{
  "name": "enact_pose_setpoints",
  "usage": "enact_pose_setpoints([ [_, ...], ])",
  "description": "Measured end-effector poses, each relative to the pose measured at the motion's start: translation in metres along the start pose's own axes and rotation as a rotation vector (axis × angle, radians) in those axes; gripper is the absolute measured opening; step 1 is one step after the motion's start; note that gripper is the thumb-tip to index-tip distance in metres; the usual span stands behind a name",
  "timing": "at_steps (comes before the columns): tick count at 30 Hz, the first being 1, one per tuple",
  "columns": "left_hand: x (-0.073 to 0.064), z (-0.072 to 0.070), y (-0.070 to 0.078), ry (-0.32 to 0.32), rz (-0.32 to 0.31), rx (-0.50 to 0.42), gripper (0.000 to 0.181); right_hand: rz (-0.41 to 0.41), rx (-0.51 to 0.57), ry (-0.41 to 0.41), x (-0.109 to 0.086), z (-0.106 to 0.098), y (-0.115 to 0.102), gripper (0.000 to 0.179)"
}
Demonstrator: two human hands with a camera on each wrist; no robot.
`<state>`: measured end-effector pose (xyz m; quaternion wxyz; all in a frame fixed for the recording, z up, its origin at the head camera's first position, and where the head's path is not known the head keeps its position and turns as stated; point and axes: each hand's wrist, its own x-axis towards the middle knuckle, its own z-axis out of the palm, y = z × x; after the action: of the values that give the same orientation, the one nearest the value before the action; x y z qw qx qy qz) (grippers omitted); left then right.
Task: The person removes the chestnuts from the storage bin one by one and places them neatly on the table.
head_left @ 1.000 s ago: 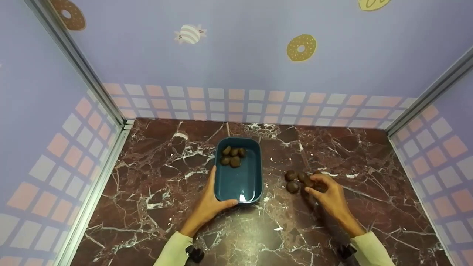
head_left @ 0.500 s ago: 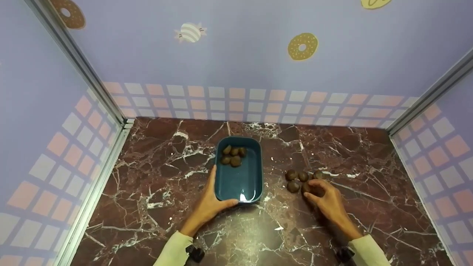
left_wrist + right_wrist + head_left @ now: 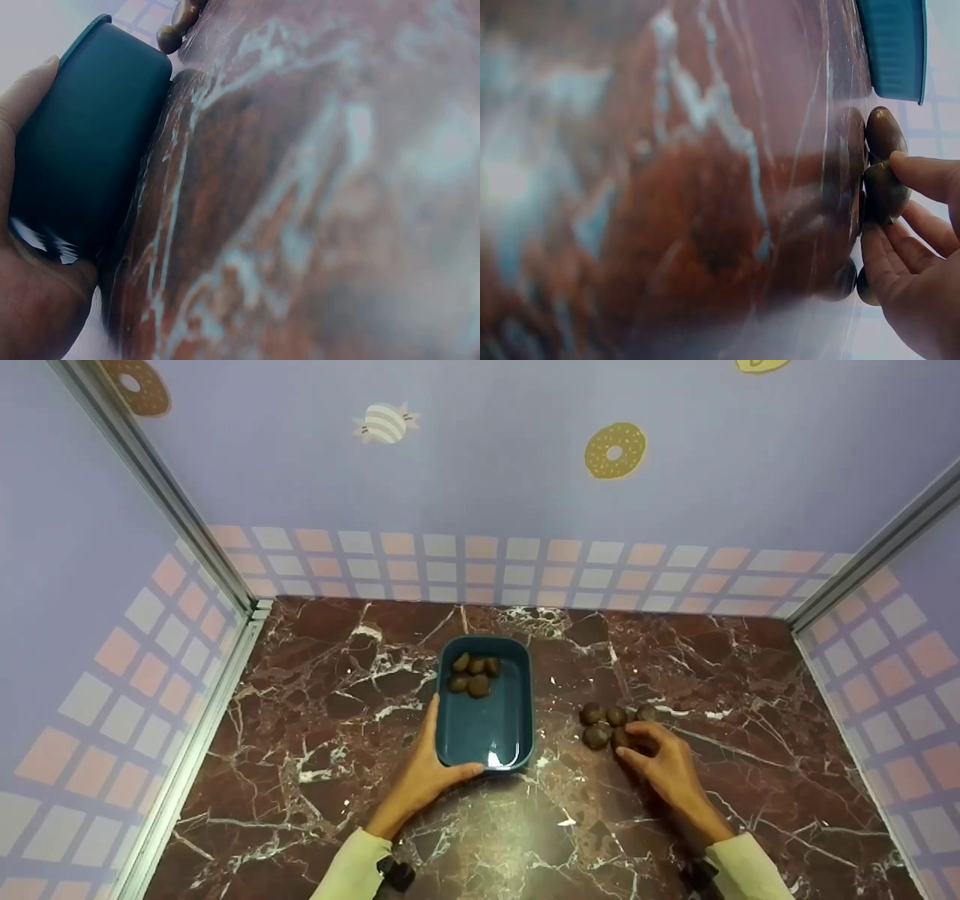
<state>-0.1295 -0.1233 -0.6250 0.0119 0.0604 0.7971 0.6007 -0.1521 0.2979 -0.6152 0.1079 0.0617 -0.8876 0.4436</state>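
Observation:
My left hand (image 3: pixel 426 771) holds the near left corner of a deep blue rectangular tray (image 3: pixel 523 720). Its thumb lies along the near rim, the fingers along the left side. Several brown chestnut-like nuts (image 3: pixel 478 685) sit at the tray's far left, in two rows. Right of the tray, my right hand (image 3: pixel 671 769) pinches a brown nut (image 3: pixel 885 189) between thumb and finger, low over the tabletop. Close around it lie other brown nuts (image 3: pixel 596 736), one of them at the far right (image 3: pixel 646 712). The palm side is hidden in the head view.
The dark red marble tabletop (image 3: pixel 337 645) has white veins. Lilac panels with pink and white squares (image 3: pixel 480 570) stand at the back and both sides, with metal posts (image 3: pixel 161 495) at the corners. A black wrist camera (image 3: pixel 396 874) sits on the left sleeve.
My right hand has come slightly nearer and lower with the nut, setting it beside the others in the nearer row. The far right nut now shows more. My left hand and the tray stay put.

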Motion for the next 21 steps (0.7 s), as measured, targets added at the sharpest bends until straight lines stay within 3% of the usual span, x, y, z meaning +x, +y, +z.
enact_pose_setpoints([
  [13,0.001,-0.001,-0.002,0.002,0.008,0.003,0.142,-0.001,0.096,-0.008,0.011,-0.013,-0.011,0.031],
  [21,0.000,-0.001,0.000,-0.005,0.003,0.010,0.141,-0.043,0.141,-0.033,0.026,-0.007,-0.031,0.036],
])
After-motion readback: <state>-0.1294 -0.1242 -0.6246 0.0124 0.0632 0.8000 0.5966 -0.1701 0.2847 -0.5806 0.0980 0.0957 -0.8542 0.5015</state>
